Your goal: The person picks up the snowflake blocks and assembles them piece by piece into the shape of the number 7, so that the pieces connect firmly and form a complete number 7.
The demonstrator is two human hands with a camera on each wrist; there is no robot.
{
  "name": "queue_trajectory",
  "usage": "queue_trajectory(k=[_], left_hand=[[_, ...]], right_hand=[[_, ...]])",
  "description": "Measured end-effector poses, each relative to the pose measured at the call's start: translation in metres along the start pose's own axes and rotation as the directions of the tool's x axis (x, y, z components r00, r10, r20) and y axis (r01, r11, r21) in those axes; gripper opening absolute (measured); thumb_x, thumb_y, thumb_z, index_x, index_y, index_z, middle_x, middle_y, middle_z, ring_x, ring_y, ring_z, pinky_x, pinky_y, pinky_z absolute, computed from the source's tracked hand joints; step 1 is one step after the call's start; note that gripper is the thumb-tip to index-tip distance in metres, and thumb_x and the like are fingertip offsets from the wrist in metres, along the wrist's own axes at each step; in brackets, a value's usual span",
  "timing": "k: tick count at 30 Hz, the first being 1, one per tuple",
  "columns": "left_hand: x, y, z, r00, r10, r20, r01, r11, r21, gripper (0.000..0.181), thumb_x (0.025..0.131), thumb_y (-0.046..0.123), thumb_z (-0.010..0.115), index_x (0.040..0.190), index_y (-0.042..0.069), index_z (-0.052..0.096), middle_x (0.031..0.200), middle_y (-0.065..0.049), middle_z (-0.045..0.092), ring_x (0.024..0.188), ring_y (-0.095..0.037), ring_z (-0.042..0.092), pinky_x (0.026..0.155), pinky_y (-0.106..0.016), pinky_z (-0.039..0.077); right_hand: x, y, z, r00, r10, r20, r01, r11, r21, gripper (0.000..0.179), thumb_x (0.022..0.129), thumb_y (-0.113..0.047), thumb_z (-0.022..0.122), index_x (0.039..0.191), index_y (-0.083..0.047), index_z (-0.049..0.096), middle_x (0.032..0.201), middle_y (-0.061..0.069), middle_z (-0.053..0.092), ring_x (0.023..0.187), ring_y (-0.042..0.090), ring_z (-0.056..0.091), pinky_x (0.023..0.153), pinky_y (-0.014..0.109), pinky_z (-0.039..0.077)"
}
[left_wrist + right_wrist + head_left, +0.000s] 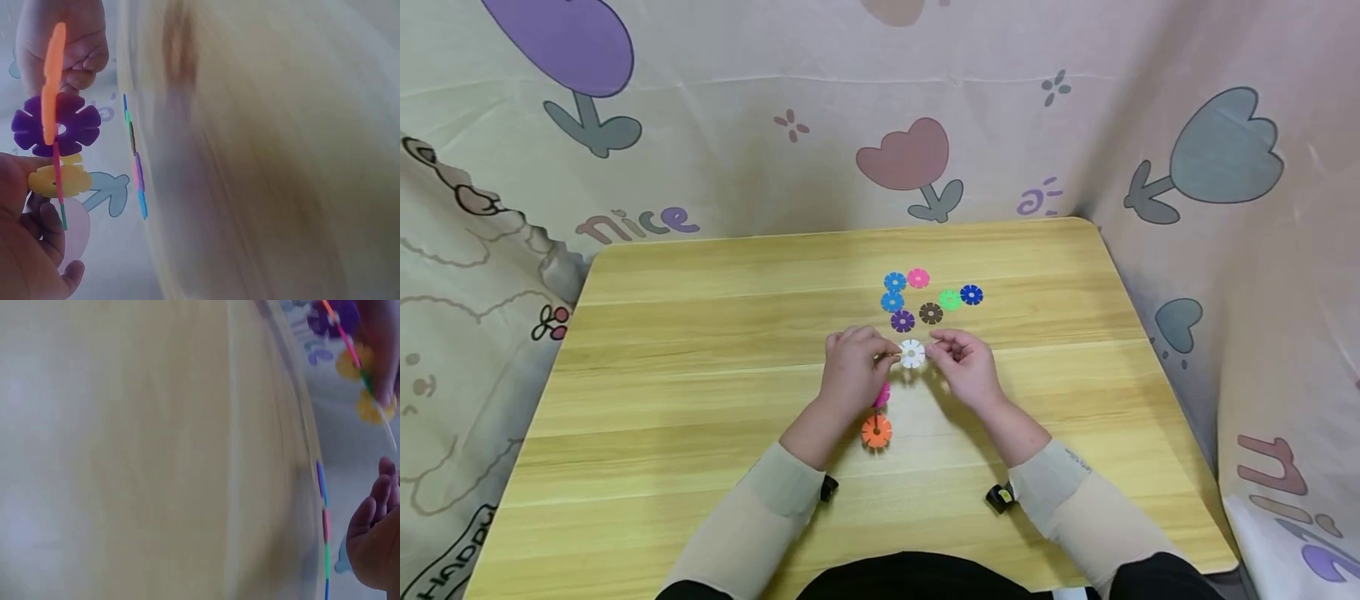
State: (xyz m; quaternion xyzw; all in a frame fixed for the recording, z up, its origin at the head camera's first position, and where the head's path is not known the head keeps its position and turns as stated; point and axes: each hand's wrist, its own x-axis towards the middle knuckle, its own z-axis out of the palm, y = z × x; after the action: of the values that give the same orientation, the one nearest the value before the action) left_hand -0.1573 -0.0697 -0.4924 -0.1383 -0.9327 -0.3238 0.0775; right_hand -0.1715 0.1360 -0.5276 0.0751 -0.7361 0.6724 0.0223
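My left hand (854, 372) pinches a chain of slotted plastic flower discs. A white disc (912, 354) stands at its far end, facing up in the head view. An orange disc (877, 432) and a pink disc (883, 395) hang toward me. Purple (78, 128) and yellow (59, 180) discs cross the chain in the left wrist view, and a green disc (366, 381) sits partly behind the left fingers. My right hand (966, 367) has its fingertips right at the white disc's edge, fingers loosely bent; the right wrist view shows a small gap there.
Farther back on the wooden table (700, 358) lies a curved row of flat discs, among them a blue (892, 302), a pink (918, 278), a brown (931, 313), a green (950, 300) and a dark blue one (972, 295). A patterned curtain (737, 167) hangs behind.
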Motion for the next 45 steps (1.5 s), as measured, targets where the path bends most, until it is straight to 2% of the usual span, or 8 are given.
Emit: queue_trajectory(k=[4, 8, 14, 17, 24, 29, 37, 45], left_hand=[[0.0, -0.004, 0.0, 1.0, -0.023, 0.015, 0.023, 1.0, -0.003, 0.005, 0.092, 0.017, 0.084, 0.096, 0.017, 0.083, 0.092, 0.006, 0.07, 0.097, -0.02, 0.062, 0.104, -0.053, 0.037], [-0.001, -0.007, 0.001, 0.999, -0.035, 0.021, 0.035, 0.999, -0.001, 0.004, 0.092, 0.018, 0.084, 0.096, 0.017, 0.084, 0.091, 0.006, 0.07, 0.096, -0.019, 0.062, 0.104, -0.053, 0.037], [-0.001, -0.005, 0.0, 0.999, -0.033, 0.02, 0.032, 0.999, 0.001, 0.004, 0.092, 0.016, 0.084, 0.096, 0.017, 0.084, 0.091, 0.006, 0.07, 0.095, -0.02, 0.062, 0.102, -0.053, 0.038], [-0.001, -0.005, 0.0, 0.999, -0.033, 0.016, 0.032, 0.999, 0.003, 0.005, 0.091, 0.016, 0.085, 0.095, 0.018, 0.084, 0.09, 0.006, 0.07, 0.094, -0.02, 0.062, 0.102, -0.053, 0.038], [-0.001, -0.006, 0.001, 0.999, -0.036, 0.014, 0.036, 0.999, 0.007, 0.004, 0.091, 0.016, 0.085, 0.095, 0.018, 0.084, 0.092, 0.006, 0.071, 0.097, -0.02, 0.063, 0.104, -0.054, 0.037], [-0.001, -0.006, 0.001, 0.999, -0.041, 0.015, 0.041, 0.999, 0.003, 0.004, 0.091, 0.016, 0.085, 0.095, 0.018, 0.084, 0.091, 0.006, 0.071, 0.097, -0.02, 0.062, 0.104, -0.054, 0.037], [0.0, -0.008, 0.003, 0.999, -0.035, 0.004, 0.035, 0.999, -0.001, 0.004, 0.092, 0.016, 0.085, 0.095, 0.017, 0.084, 0.091, 0.006, 0.071, 0.095, -0.02, 0.062, 0.103, -0.053, 0.038], [0.0, -0.007, 0.001, 0.999, -0.046, 0.011, 0.046, 0.999, -0.001, 0.004, 0.092, 0.016, 0.084, 0.096, 0.018, 0.084, 0.092, 0.006, 0.071, 0.095, -0.02, 0.062, 0.103, -0.053, 0.037]], right_hand=[[0.016, 0.007, -0.016, 0.996, -0.031, -0.087, 0.026, 0.998, -0.063, 0.022, 0.095, 0.012, 0.069, 0.116, 0.018, 0.067, 0.092, 0.031, 0.068, 0.071, 0.006, 0.056, 0.063, 0.014, 0.048], [0.031, 0.017, -0.03, 0.983, -0.052, -0.175, 0.031, 0.992, -0.119, 0.025, 0.095, 0.008, 0.072, 0.118, 0.016, 0.068, 0.094, 0.027, 0.068, 0.074, 0.008, 0.058, 0.066, 0.014, 0.049], [0.05, 0.024, -0.046, 0.974, -0.051, -0.222, -0.009, 0.965, -0.262, 0.033, 0.096, 0.0, 0.076, 0.125, 0.013, 0.067, 0.097, 0.018, 0.068, 0.079, 0.015, 0.058, 0.067, 0.014, 0.048], [0.058, 0.026, -0.051, 0.973, -0.029, -0.231, -0.054, 0.937, -0.345, 0.039, 0.096, -0.006, 0.078, 0.13, 0.01, 0.066, 0.103, 0.018, 0.068, 0.084, 0.021, 0.059, 0.072, 0.021, 0.049], [0.073, 0.029, -0.059, 0.976, 0.038, -0.213, -0.147, 0.838, -0.525, 0.052, 0.099, -0.016, 0.077, 0.141, 0.007, 0.059, 0.121, 0.023, 0.062, 0.108, 0.037, 0.059, 0.097, 0.047, 0.049], [0.082, 0.032, -0.063, 0.972, 0.136, -0.19, -0.225, 0.763, -0.606, 0.058, 0.102, -0.026, 0.072, 0.148, 0.005, 0.054, 0.132, 0.023, 0.059, 0.123, 0.04, 0.057, 0.11, 0.052, 0.044], [0.09, 0.033, -0.061, 0.971, 0.174, -0.161, -0.237, 0.664, -0.709, 0.058, 0.104, -0.036, 0.067, 0.148, 0.002, 0.056, 0.136, 0.025, 0.057, 0.124, 0.043, 0.055, 0.11, 0.055, 0.041], [0.092, 0.031, -0.057, 0.966, 0.191, -0.173, -0.256, 0.629, -0.734, 0.052, 0.104, -0.033, 0.069, 0.145, -0.001, 0.062, 0.134, 0.025, 0.058, 0.122, 0.043, 0.054, 0.106, 0.054, 0.043]])
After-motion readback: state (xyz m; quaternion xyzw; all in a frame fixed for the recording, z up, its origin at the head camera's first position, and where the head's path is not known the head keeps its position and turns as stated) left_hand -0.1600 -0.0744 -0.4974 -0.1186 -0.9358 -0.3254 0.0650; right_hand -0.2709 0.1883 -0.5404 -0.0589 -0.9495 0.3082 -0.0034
